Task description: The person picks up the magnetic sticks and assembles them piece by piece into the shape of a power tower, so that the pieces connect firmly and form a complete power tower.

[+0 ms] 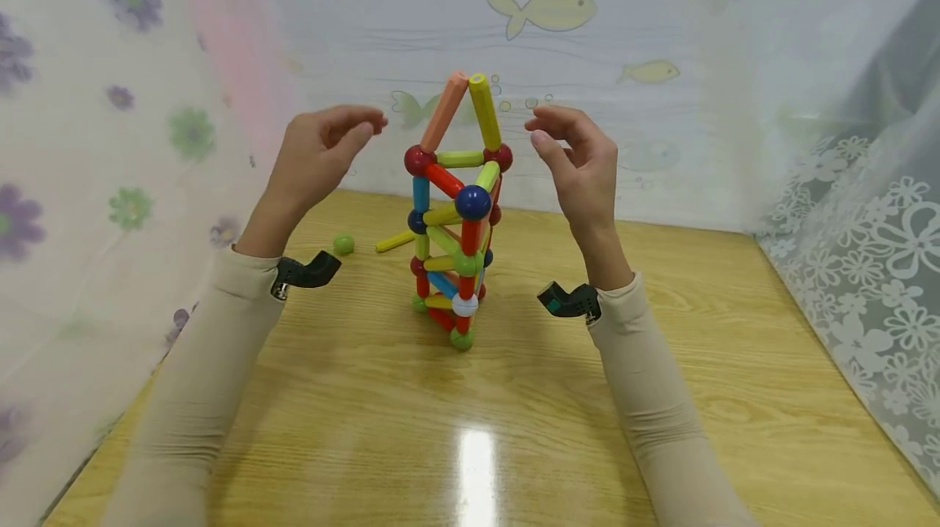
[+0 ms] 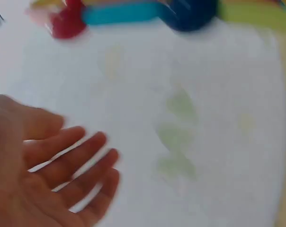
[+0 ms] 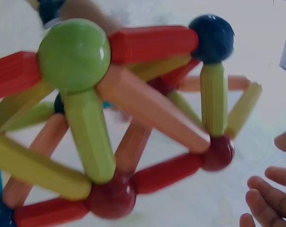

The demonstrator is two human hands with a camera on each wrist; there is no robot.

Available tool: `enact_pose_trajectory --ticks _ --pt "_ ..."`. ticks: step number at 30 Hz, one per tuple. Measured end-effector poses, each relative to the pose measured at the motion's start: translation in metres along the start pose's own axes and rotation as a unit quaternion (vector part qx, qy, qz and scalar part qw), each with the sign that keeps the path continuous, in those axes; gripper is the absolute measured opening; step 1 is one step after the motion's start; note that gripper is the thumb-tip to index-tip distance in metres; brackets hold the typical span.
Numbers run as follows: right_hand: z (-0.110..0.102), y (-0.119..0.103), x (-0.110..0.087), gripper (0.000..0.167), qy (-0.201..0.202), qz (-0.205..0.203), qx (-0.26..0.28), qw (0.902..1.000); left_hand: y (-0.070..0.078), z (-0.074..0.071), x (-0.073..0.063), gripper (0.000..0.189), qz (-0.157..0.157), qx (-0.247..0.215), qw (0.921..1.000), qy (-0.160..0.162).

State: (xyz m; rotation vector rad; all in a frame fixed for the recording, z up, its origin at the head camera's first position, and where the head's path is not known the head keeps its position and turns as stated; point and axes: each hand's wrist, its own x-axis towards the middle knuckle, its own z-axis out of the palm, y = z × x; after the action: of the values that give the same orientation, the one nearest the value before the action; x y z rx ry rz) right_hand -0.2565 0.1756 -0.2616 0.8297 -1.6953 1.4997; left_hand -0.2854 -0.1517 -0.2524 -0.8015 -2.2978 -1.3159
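A tall tower of coloured rods and balls stands upright on the table between both hands. At its top, an orange rod and a yellow rod rise from two red balls and lean toward each other, their upper ends close together. A dark blue ball sits at the tower's near top corner. My left hand is raised to the left of the tower, fingers loosely bent, holding nothing. On the other side my right hand is held up likewise, apart from the rods, with nothing in it.
A loose green ball and a loose yellow rod lie on the wooden table, left of the tower. Behind stands a pale curtain printed with fish; a lace cloth hangs at the right.
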Motion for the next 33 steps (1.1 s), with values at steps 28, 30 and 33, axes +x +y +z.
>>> enact_pose_trajectory --ticks 28,30,33 --pt "-0.027 0.013 -0.02 0.022 0.005 0.152 0.003 0.9884 -0.07 0.038 -0.029 0.032 -0.151 0.104 0.9754 -0.122" --pt "-0.028 0.013 -0.02 0.022 0.006 0.153 0.006 0.9883 -0.048 0.027 -0.025 0.036 -0.131 0.061 0.9877 -0.06" --pt "-0.029 0.013 -0.02 0.022 0.004 0.153 0.008 0.9882 -0.014 0.016 -0.022 0.032 -0.076 -0.021 0.9959 0.044"
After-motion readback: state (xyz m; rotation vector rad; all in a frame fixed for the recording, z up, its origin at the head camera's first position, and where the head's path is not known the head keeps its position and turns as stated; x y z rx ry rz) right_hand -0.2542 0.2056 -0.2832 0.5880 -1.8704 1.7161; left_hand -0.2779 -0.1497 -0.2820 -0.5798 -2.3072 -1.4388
